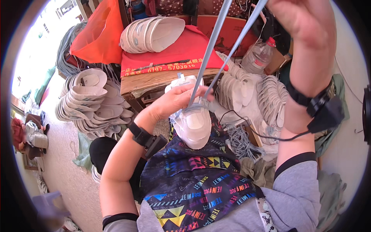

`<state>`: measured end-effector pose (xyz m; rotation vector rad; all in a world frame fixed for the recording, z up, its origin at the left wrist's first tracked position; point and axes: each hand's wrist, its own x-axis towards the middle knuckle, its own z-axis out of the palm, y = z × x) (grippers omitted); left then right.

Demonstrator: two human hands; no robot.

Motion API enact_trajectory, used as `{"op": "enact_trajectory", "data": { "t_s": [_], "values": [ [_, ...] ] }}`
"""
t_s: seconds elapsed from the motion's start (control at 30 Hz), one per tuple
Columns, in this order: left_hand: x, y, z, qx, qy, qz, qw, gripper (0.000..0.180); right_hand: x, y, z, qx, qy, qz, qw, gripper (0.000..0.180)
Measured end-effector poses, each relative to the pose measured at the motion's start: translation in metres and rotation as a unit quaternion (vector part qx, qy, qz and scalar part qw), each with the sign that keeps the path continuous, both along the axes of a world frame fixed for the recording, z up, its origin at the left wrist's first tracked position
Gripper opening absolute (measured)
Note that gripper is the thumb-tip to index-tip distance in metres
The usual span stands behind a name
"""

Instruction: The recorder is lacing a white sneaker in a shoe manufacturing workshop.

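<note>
A white shoe upper (194,123) rests on my lap, toe toward me. My left hand (176,100) grips it at the lacing part, fingers closed over the top. Two strands of a pale blue-grey lace (216,50) run up from the shoe to my right hand (301,19), which is raised high at the top right and closed around the lace ends, pulling them taut. Both wrists wear black straps with small devices.
A wooden table (154,83) with a red cloth and a stack of white uppers (150,34) stands ahead. More stacked uppers lie at the left (92,102) and right (251,91). A plastic bottle (259,56), an orange bag (98,33) and a bundle of laces (241,143) are nearby.
</note>
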<state>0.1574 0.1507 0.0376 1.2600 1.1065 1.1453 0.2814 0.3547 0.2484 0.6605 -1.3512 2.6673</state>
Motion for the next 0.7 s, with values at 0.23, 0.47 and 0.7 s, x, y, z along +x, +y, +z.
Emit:
{"op": "enact_trajectory", "data": {
  "t_s": [0.23, 0.47, 0.7],
  "values": [
    [-0.015, -0.013, 0.009, 0.033, -0.158, 0.066, 0.985, 0.03, 0.033, 0.059, -0.023, 0.147, -0.012, -0.456, 0.877, 0.012],
    [-0.004, -0.013, 0.088, 0.171, -0.194, 0.155, 0.953, 0.026, 0.041, 0.002, -0.123, 0.714, -0.052, -0.449, 0.535, 0.025],
    [0.007, -0.002, 0.07, 0.188, -0.142, 0.196, 0.952, 0.024, 0.023, -0.084, -0.203, 0.555, -0.111, -0.333, 0.754, 0.031]
  ]
}}
